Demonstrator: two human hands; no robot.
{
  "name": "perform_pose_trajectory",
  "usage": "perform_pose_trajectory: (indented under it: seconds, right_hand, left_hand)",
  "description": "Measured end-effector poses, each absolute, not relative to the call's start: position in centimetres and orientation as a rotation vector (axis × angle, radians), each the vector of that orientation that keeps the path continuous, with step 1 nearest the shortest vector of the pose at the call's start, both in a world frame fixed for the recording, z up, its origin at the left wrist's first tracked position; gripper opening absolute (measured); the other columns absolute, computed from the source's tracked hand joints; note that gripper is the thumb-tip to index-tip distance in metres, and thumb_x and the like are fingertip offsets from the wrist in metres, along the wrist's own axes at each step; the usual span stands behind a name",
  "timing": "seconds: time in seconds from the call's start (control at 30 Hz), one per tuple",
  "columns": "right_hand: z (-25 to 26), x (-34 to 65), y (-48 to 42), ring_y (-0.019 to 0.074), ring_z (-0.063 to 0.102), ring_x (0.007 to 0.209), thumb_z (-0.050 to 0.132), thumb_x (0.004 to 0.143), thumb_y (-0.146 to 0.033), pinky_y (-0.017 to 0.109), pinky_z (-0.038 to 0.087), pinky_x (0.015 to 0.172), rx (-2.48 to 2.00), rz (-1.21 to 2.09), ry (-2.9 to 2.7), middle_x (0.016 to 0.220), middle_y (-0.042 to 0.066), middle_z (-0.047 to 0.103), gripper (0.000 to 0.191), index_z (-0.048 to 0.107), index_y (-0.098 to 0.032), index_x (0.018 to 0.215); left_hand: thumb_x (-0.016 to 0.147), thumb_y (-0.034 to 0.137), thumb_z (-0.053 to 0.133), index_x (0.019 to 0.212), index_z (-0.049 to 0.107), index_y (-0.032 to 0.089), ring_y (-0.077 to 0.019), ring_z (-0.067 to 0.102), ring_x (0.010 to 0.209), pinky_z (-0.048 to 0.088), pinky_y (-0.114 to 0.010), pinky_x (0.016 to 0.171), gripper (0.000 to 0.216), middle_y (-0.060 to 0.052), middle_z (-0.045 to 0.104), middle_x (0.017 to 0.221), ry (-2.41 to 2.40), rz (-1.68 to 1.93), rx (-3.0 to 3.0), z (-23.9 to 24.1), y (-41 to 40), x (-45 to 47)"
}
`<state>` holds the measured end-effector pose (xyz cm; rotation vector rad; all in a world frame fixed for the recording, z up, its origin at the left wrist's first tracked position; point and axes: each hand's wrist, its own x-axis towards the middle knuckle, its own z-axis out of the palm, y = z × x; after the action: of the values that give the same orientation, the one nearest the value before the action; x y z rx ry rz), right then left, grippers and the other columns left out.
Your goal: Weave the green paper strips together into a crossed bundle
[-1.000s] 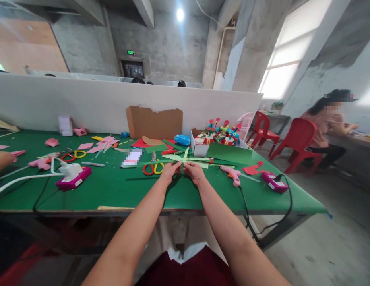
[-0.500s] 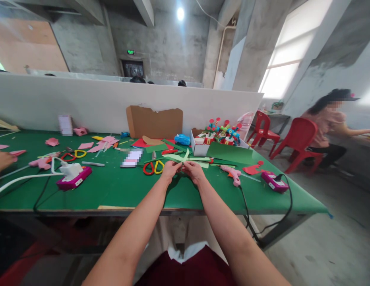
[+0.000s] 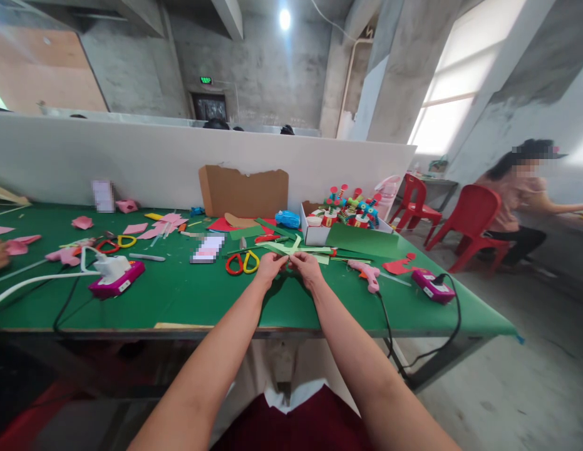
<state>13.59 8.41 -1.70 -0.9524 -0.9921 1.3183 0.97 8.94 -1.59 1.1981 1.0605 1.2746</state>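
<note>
The left hand [image 3: 271, 269] and right hand [image 3: 305, 268] nearly meet over the middle of the green-topped table [image 3: 192, 304], fingers closed in a pinch on light-green paper strips [image 3: 295, 243], which extend beyond the fingertips. Metal scissors with red and yellow handles [image 3: 243, 253] lie just left; a pink plastic glue gun [image 3: 372, 275] lies right. A white cardboard box [image 3: 314, 237] stands farther off, to the right.

Green-covered table [image 3: 192, 307]: pink glue guns [image 3: 369, 276], purple power blocks [image 3: 427, 288], white box [image 3: 316, 236], pink paper pieces [image 3: 135, 228].
</note>
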Motion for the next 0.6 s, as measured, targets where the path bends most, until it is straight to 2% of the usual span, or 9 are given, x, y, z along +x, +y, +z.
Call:
perform_pose_trajectory:
  seconds: [0.2, 0.4, 0.6]
  right_hand:
    - [-1.45, 13.5, 8.1, 0.008, 0.055, 0.051, 0.084, 0.05, -0.038, 0.022, 0.047, 0.056, -0.952, 1.379, -0.979, 0.055, -0.004, 0.061, 0.033, 0.064, -0.016, 0.064]
    - [-1.41, 13.46, 8.1, 0.0083, 0.053, 0.05, 0.085, 0.045, -0.04, 0.022, 0.045, 0.055, -0.973, 1.286, -0.987, 0.05, -0.004, 0.059, 0.036, 0.061, -0.017, 0.057]
    - [-1.36, 13.48, 8.0, 0.0089, 0.054, 0.051, 0.084, 0.047, -0.04, 0.023, 0.046, 0.056, -0.973, 1.307, -0.992, 0.052, -0.004, 0.059, 0.034, 0.062, -0.017, 0.06]
  left_hand:
    - [0.056, 0.038, 0.08, 0.06, 0.056, 0.014, -0.0093, 0.049, 0.047, 0.04, -0.023, 0.049, 0.033, 0.001, 0.057, 0.053, 1.05, 1.293, 1.143, -1.78, 9.11, 0.99]
    - [0.059, 0.038, 0.079, 0.062, 0.056, 0.014, -0.0089, 0.049, 0.046, 0.039, -0.022, 0.047, 0.033, 0.002, 0.056, 0.053, 1.046, 1.287, 1.174, -1.57, 8.82, 1.07]
    - [0.059, 0.036, 0.078, 0.061, 0.055, 0.015, -0.0081, 0.049, 0.046, 0.039, -0.02, 0.045, 0.032, 0.003, 0.056, 0.051, 1.061, 1.288, 1.191, -1.17, 8.6, 1.07]
